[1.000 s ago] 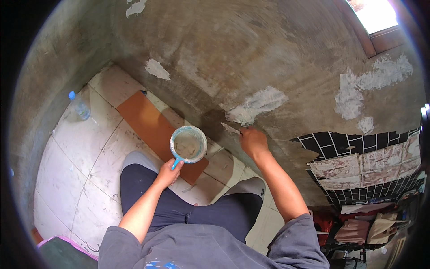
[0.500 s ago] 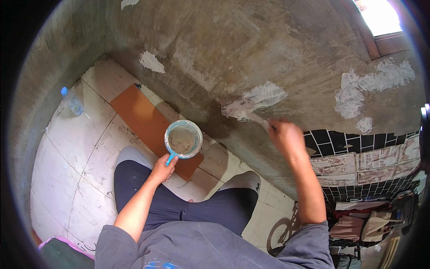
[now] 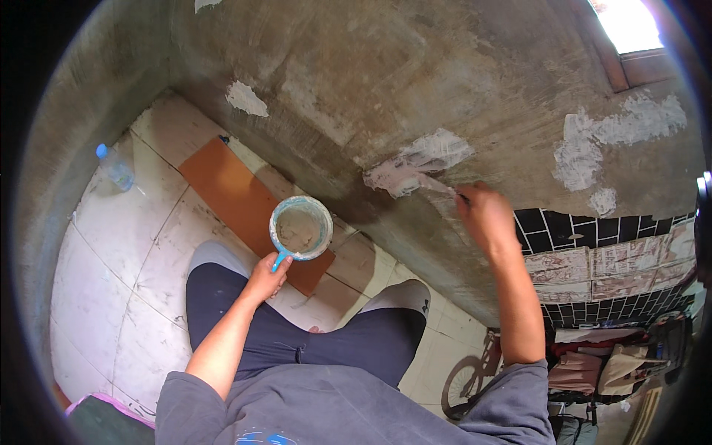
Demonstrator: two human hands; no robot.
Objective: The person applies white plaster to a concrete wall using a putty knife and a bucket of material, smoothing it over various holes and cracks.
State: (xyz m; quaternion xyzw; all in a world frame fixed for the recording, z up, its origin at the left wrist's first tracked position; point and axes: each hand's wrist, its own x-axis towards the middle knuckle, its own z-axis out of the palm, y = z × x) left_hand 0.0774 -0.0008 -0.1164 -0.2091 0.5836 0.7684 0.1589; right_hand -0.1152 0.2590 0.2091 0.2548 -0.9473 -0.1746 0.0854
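Note:
My left hand (image 3: pixel 267 279) is closed round the blue handle of a round dipper (image 3: pixel 324 245), which I hold level above my lap. Grey-white filler paste (image 3: pixel 298 228) lies inside it, smeared up the walls. Out to the right, my right hand (image 3: pixel 486 217) grips a putty knife (image 3: pixel 439 187) by its dark handle. The blade rests at the lower right of a wet pale patch (image 3: pixel 404 172) on the bare cement wall (image 3: pixel 348 81). The fingers hide most of the knife's handle.
An orange-brown board (image 3: pixel 222 182) lies on the pale floor tiles (image 3: pixel 111 245) along the wall's foot. A clear bottle with a blue cap (image 3: pixel 116 169) stands at the left. Dried filler patches (image 3: pixel 578 156) mark the wall. Bags and clothes (image 3: pixel 593 367) and a bicycle wheel (image 3: pixel 463 386) are at the lower right.
My right hand has moved slightly right and up with the putty knife, and the paste patch's lower edge looks more spread. The dipper stays almost in place.

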